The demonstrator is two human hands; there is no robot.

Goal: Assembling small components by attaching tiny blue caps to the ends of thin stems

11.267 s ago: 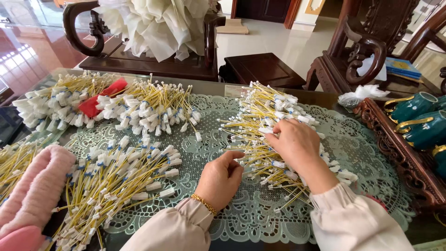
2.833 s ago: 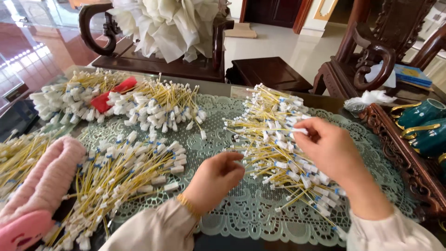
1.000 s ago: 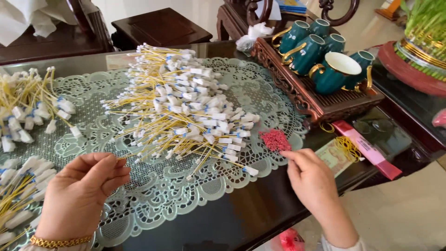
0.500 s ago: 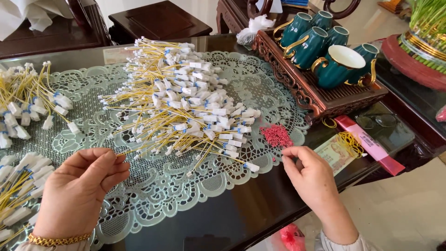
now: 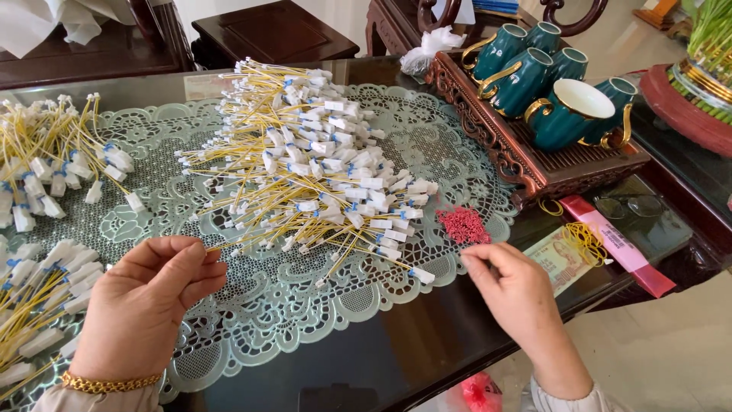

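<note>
A big heap of yellow wires with white end tags (image 5: 320, 172) lies on a pale green lace mat (image 5: 305, 305). My left hand (image 5: 149, 305) rests on the mat at the heap's near left, fingers curled. A few yellow wires run out from its fingertips toward the heap. My right hand (image 5: 515, 294) hovers over the dark table edge, its fingertips pinched together just below a small pile of red rubber bands (image 5: 463, 226). Whether it holds a band is hidden.
More tagged wire bundles (image 5: 53, 168) lie at the far left. At the right, a carved wooden tray (image 5: 534, 164) holds teal cups (image 5: 568, 114). Near the right hand are a banknote (image 5: 560, 259), yellow rubber bands (image 5: 585, 240), a pink box (image 5: 618, 244) and glasses (image 5: 629, 206).
The view swung right from the left piles to the heap and tray. My right hand left the heap and came down by the red bands; in the last second both hands barely moved.
</note>
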